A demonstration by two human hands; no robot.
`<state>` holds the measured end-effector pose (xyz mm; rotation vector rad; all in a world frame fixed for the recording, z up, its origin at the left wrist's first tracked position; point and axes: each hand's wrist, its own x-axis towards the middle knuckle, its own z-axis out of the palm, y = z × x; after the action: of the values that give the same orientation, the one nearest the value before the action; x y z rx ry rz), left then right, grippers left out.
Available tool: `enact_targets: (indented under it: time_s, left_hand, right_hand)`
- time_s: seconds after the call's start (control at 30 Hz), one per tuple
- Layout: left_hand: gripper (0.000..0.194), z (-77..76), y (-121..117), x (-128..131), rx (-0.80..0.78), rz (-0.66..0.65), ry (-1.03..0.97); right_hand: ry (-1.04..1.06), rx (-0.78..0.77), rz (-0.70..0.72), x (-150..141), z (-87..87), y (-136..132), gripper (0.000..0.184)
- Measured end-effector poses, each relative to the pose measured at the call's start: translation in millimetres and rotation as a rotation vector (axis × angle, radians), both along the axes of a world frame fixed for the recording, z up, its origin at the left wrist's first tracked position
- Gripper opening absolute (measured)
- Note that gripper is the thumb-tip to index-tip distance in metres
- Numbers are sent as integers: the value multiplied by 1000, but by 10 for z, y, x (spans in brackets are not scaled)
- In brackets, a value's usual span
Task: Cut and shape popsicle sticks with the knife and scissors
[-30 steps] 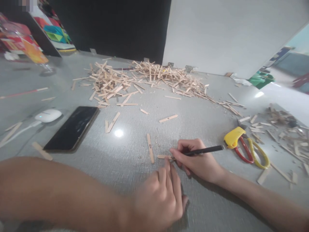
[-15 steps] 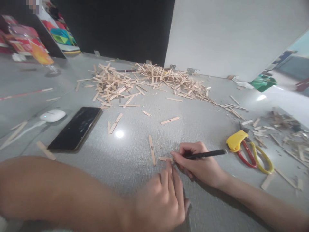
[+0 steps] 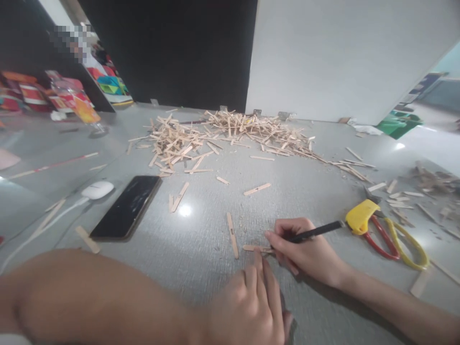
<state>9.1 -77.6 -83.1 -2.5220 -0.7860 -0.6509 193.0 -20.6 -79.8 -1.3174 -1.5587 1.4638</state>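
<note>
A black pen (image 3: 318, 231) is gripped in my right hand (image 3: 305, 249), its tip end down at a wooden craft stick (image 3: 250, 247) on the table. My left hand (image 3: 251, 299) holds that stick against the surface with an outstretched index fingertip, the other fingers close together beside it. The stick's right part is hidden behind my fingers. Just left of it lies a craft stick (image 3: 232, 235) with a dark mark at its middle. Farther off is another marked stick (image 3: 257, 189), and a third marked stick (image 3: 180, 197) is to the left.
A big heap of craft sticks (image 3: 176, 141) spreads along the back by the panels. A phone (image 3: 127, 208) and a white corded device (image 3: 97, 189) lie left. Yellow-and-red-handled cutters (image 3: 362, 216) rest at right near scattered stick pieces. A drink bottle (image 3: 84, 108) stands back left.
The camera view has shifted, so the whole scene appears lower and slightly to the right. Both hands keep nearly the same pose at the stick.
</note>
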Motion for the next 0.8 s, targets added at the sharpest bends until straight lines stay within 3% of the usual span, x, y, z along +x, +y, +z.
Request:
enact_targets:
  time_s: [0.53,0.7,0.8]
  left_hand:
    - [46,-21,-13,-20,-24,26,71]
    - [45,12,15,-36,9,22,76]
    - [46,27,43,-54,3,7,108]
  right_hand:
    - [26,43,-20,14,44,2,42]
    - [-6,135,-154,28,53,-1,26]
    - [-81,224,-237,30,11,34,34]
